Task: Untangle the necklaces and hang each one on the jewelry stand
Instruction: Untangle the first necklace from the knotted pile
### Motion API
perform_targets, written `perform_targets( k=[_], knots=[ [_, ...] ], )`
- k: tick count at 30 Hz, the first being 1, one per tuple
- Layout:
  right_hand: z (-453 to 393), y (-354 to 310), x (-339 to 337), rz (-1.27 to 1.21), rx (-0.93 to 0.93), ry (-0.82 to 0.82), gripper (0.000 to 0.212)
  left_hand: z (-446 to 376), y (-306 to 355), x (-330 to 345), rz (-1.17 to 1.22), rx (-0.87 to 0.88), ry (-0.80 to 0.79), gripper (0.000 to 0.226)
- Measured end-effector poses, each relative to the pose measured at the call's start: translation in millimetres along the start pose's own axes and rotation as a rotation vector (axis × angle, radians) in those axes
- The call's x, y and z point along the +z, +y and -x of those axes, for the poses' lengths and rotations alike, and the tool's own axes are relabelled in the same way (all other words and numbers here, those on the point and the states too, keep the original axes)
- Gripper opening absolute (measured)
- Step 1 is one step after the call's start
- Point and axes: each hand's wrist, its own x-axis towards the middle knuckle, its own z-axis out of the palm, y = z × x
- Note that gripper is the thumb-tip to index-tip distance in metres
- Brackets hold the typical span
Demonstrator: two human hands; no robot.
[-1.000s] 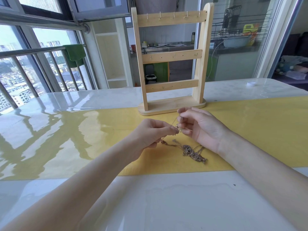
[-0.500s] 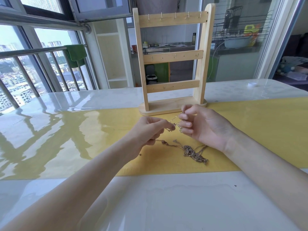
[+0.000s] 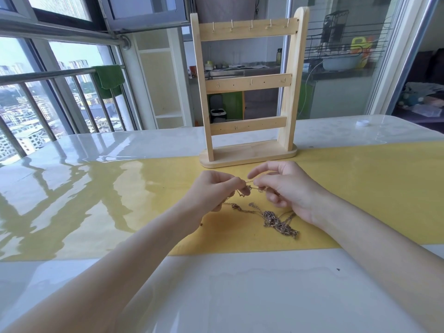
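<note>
table (image 3: 240, 296): glossy white top, reaching out on every side of the fingers and reflecting the railing on the left.
yellow mat (image 3: 360, 188): wide strip lying across the table, directly under both sets of fingers and running on to their left and right.
jewelry stand (image 3: 247, 92): pale wood, upright, just beyond the fingers; its base edge sits close behind the right fingertips. three crossbars with small hooks, and no chain hangs on any of them.
green cloth (image 3: 108, 79): draped over the balcony railing, far beyond and left of the fingers.
left hand (image 3: 213, 193): fingers curled, thumb and forefinger pressed together on a thin stretch of chain at their tips; the other fingers fold into the palm with a short bit of chain dangling beneath them.
right hand (image 3: 286, 191): thumb and a middle finger pinch the same stretch of chain, tip to tip with the left fingers; the forefinger is lifted and spread away above the pinch, the lower fingers loosely curled.
necklaces (image 3: 276, 218): gold-toned chains in a tangled clump on the mat, just below and nearer the person than the right fingers; one strand trails left under the left fingers, and a thin length rises from the mat into the pinch between the two hands. how many chains there are cannot be told.
white cap (image 3: 362, 123): small round piece on the table, well beyond and right of the right fingers.
</note>
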Motion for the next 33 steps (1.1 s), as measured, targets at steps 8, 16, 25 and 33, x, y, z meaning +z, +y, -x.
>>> perform_targets(
  k=[8,16,25,33],
  knots=[
    [2.9,-3.4,7.1,0.212,-0.044,0.052,0.025,0.6,0.5,0.5,-0.005,0.024,-0.013,0.028],
    [5.2,-6.3,5.0,0.333,0.075,-0.185,0.017,-0.7,-5.8,0.8,-0.158,0.110,0.076,0.023],
    [5.1,-3.3,6.3,0.259,0.032,-0.230,0.017,-0.9,-1.3,-1.5,0.119,0.017,-0.012,0.019],
    [4.8,-8.0,-0.9,0.113,0.110,-0.395,0.016,-3.5,-5.2,-1.4,-0.191,0.184,0.143,0.026]
  ],
)
